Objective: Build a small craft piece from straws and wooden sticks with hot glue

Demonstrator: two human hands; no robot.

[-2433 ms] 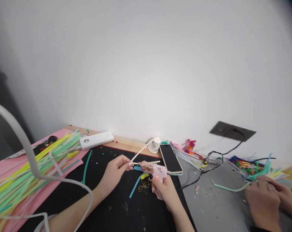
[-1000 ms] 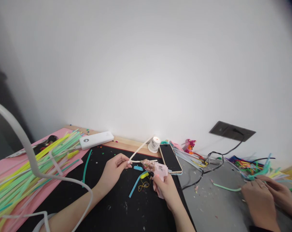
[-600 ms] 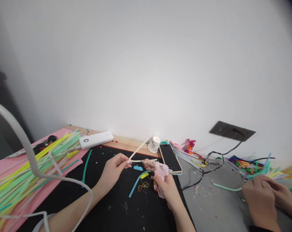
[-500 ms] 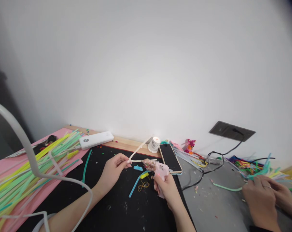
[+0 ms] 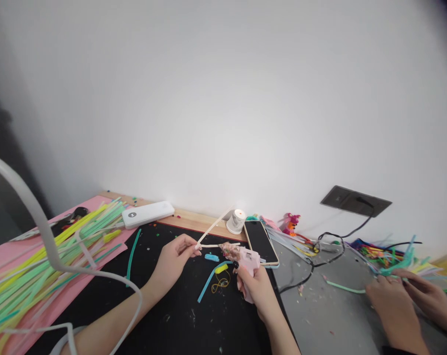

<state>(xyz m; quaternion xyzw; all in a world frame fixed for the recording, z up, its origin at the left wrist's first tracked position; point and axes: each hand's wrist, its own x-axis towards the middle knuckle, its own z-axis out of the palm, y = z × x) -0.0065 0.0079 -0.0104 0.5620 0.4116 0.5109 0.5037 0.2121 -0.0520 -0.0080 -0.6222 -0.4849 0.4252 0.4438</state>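
My left hand [image 5: 177, 259] pinches a cream pipe cleaner [image 5: 213, 227] at its bend. One arm of it slants up toward the white paper cup [image 5: 236, 221], the other runs right toward the glue gun's tip. In my right hand [image 5: 253, 283] is a pink glue gun [image 5: 248, 260], gripped by the handle, its nozzle end stained and pointing left. Whether the nozzle touches the pipe cleaner I cannot tell. Just below the tip lie a folded blue pipe cleaner piece [image 5: 212, 257], a yellow piece [image 5: 221, 268] and a thin golden loop [image 5: 220, 284].
Many pipe cleaners [image 5: 79, 256] lie on pink paper at the left, behind a white cable [image 5: 48, 236]. A white power bank [image 5: 148, 214], a phone [image 5: 260, 241] and a pink-orange figure [image 5: 292, 224] line the back. At the right, another person's hands [image 5: 396, 305] handle pipe cleaners.
The glue gun has shifted very slightly right, while my left hand stays in place. The other person's hands have moved a little.
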